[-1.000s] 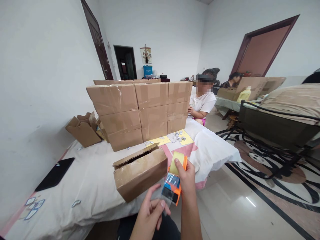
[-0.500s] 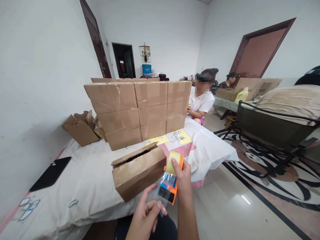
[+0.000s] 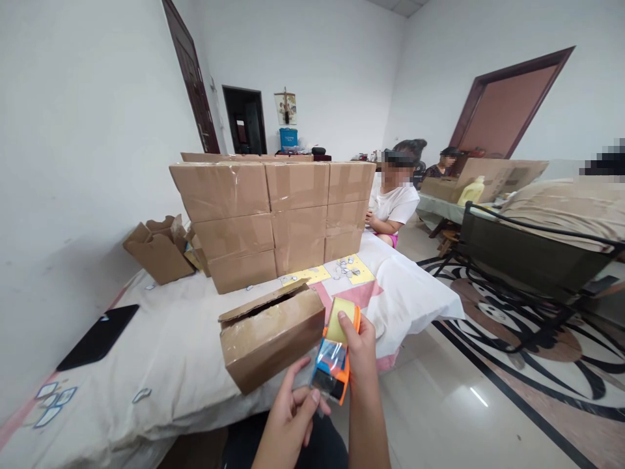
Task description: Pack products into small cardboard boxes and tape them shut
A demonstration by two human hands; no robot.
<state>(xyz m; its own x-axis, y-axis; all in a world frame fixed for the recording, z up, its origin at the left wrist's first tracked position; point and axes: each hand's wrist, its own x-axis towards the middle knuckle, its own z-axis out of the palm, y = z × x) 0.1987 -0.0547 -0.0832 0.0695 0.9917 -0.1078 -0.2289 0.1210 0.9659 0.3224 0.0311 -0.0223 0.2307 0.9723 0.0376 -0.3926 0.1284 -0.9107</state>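
In my right hand point(image 3: 362, 339) is an orange and blue tape dispenser point(image 3: 336, 355) with a yellowish roll of packing tape, the thumb resting on the roll. My left hand point(image 3: 294, 410) is at the dispenser's lower end, thumb and a finger pinched on the clear tape's free end point(image 3: 319, 396) while the index finger points out. Just left of the dispenser, a brown cardboard box point(image 3: 273, 342) lies on the cloth-covered table point(image 3: 180, 365). A flap along its top edge is raised, leaving a dark gap.
Stacked taped boxes point(image 3: 273, 218) stand behind the single box. An open carton point(image 3: 159, 254) sits at the left, and a black tablet-like slab point(image 3: 100, 335) lies near the wall. A person in white point(image 3: 398, 202) sits past the stack; a dark chair point(image 3: 527, 273) stands right.
My left hand has moved slightly right and closer to the dispenser, and the stretch of clear tape between them looks shorter. The box and the stack have stayed put.
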